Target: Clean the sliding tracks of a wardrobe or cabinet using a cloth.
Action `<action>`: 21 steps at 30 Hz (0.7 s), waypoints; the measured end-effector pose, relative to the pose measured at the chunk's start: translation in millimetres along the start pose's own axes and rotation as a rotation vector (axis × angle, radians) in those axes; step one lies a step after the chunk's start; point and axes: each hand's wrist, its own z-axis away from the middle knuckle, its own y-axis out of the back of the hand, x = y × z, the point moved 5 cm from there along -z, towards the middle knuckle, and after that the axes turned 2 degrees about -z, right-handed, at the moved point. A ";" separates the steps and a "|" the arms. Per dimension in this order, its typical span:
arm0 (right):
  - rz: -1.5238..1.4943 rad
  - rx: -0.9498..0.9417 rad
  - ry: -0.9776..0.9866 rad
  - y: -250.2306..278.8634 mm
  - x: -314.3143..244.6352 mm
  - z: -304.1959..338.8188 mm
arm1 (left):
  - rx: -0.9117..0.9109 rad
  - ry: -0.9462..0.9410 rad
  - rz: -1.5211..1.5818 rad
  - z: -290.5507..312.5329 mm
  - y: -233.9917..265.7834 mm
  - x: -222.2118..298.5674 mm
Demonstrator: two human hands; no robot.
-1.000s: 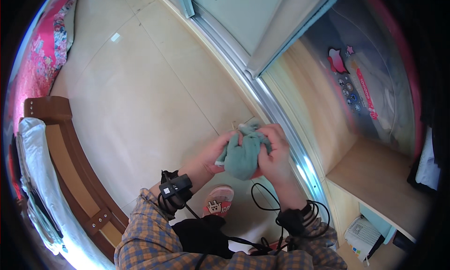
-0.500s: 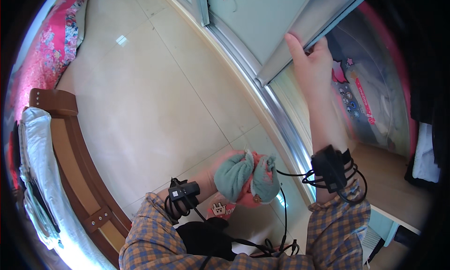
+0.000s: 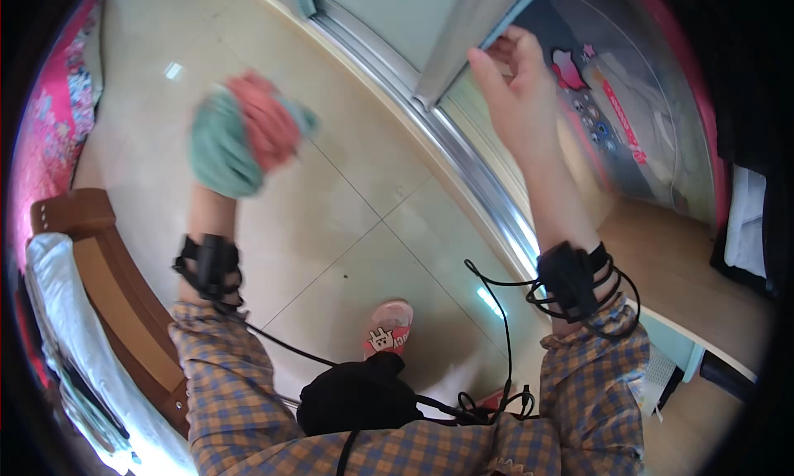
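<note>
A soft bundle of green and coral-pink cloth (image 3: 269, 124) is raised over the floor at left, blurred by motion. My left hand (image 3: 217, 182) is closed on it and mostly hidden by the fabric. On the right, my right hand (image 3: 517, 79) is at the metal-framed edge of a frosted sliding door (image 3: 463, 42). Its thumb rests against the front of the frame, and the curled fingers reach around the edge. Black devices with cables are strapped to both wrists.
Behind the door edge, a clear bag with pink trim (image 3: 653, 104) sits on a wooden cabinet shelf (image 3: 662, 244). The door's metal track (image 3: 463, 170) crosses the tiled floor. At left is a brown bed frame (image 3: 124, 302) with clothes over it. A pink slipper (image 3: 389, 323) is below me.
My left hand has swung the cloth bundle from in front of my body up and to the left. My right hand stays at the door edge, its fingers looser. The whole view has shifted.
</note>
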 end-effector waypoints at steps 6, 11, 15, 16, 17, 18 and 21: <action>0.281 -0.261 -0.392 11.4 76.5 113.8 | -0.007 -0.111 0.451 -126.7 71.1 -14.9; 0.558 -0.342 -0.155 17.2 80.7 173.3 | 0.403 0.472 1.015 -194.2 34.5 -47.5; 0.725 -0.454 -0.110 -6.0 69.9 163.3 | -0.079 0.380 1.176 -224.1 33.8 -74.5; 0.819 -0.516 -0.113 -13.8 72.3 159.7 | -0.563 0.263 1.442 -227.1 35.6 -71.4; 0.951 -0.586 -0.138 -14.3 81.7 161.1 | -0.587 0.264 1.464 -223.2 7.4 -58.4; 0.986 -0.581 -0.164 -8.5 91.0 161.4 | -0.090 0.418 1.244 -215.5 -18.7 -46.1; 1.011 -0.623 -0.097 -15.9 87.2 166.4 | -0.164 0.475 1.218 -217.8 4.3 -36.7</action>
